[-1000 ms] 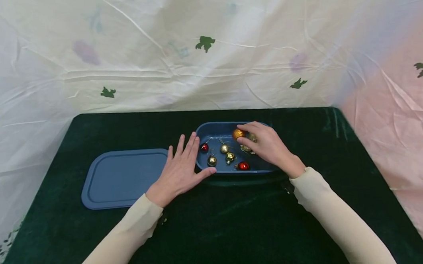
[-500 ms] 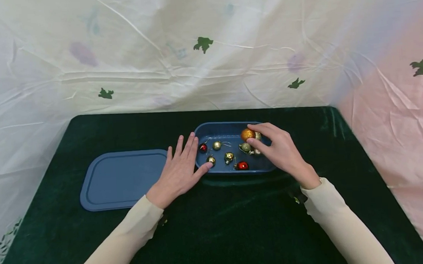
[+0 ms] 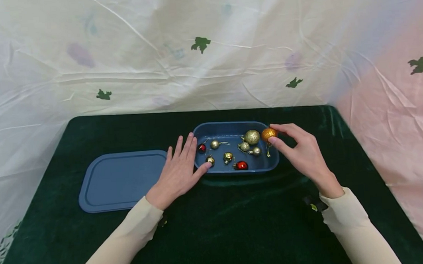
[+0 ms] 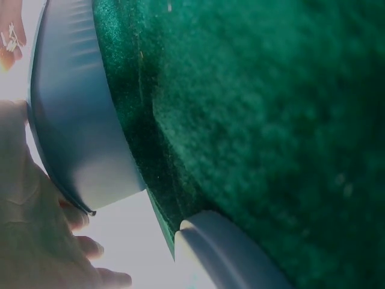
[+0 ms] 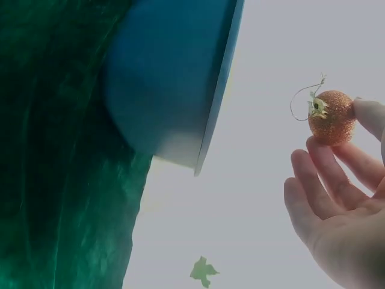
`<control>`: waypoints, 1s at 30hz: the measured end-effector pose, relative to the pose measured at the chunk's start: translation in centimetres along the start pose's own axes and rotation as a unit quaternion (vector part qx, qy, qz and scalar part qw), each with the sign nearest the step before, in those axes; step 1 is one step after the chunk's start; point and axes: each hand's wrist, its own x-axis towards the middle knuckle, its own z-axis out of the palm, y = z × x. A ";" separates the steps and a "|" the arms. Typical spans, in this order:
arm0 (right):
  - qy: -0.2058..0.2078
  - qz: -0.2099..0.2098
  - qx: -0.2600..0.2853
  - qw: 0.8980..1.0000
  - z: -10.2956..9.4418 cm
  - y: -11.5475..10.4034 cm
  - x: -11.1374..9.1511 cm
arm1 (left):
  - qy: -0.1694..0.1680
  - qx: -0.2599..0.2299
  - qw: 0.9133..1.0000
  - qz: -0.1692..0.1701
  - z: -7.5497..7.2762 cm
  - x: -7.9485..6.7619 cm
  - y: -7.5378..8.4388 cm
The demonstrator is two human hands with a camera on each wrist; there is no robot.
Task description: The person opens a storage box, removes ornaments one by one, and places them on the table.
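"While the straight-fingered left hand (image 3: 177, 169) is touching the tray (image 3: 218, 130), the right hand (image 3: 304, 153) is doing what?"
"Pinching the orange bauble (image 3: 269, 133) above the tray's right end: likely unpacking it, next needing a secure, clear lift."

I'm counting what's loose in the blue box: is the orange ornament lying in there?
No, the right hand pinches the orange ornament, which the right wrist view shows apart from the blue box.
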 end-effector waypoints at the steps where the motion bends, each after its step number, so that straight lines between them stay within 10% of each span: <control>1: 0.004 0.003 -0.001 1.000 -0.2 0.1 -0.2 | 0.001 0.000 1.000 0.000 0.0 0.0 0.0; 30: -0.018 0.092 -0.052 0.994 -2.7 6.2 -3.4 | 0.002 0.004 1.000 0.000 -0.3 -0.2 0.1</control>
